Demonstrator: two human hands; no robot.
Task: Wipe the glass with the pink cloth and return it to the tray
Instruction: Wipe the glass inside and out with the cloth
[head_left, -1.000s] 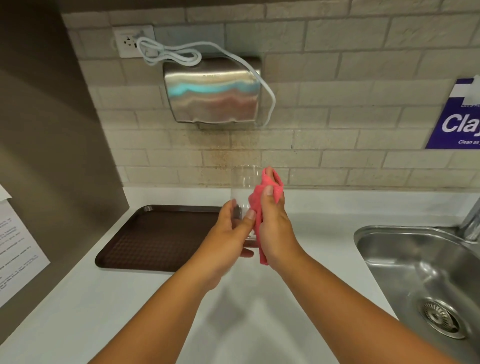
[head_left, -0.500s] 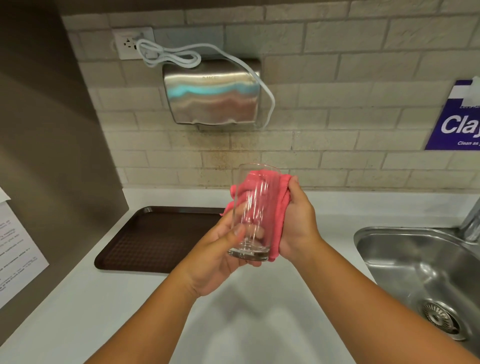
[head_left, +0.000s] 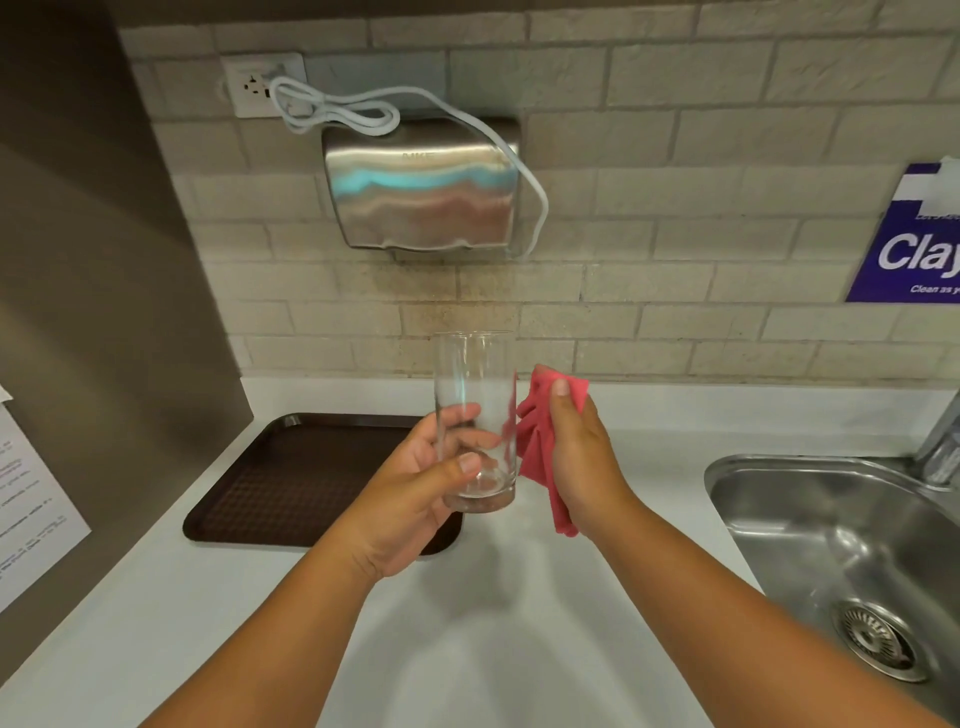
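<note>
currently the glass (head_left: 475, 421) is held upright in the air by the left hand (head_left: 415, 499), above the counter (head_left: 467, 649) near the right front corner of the brown tray (head_left: 291, 478). left fingers are curled around the lower half of the glass, thumb on the near side, the others behind; base just above the palm edge, open mouth up. long axis close to vertical.

right hand (head_left: 582, 457) sits just to the right of the glass, fingers closed on the bunched pink cloth (head_left: 540, 441). cloth edge is right beside the glass wall; cannot tell whether it touches.

key relation: tray lies down and to the left of the glass, on the left hand's own side, nearer that hand than the right. tray surface looks bare where visible.

judgement: if wiping is finished, the return is a left-hand move, lowering the glass leftward and down, keeping the axis vertical so the base lands flat inside the tray rim. sink (head_left: 831, 545) is on the far right, well apart from this path.
</note>
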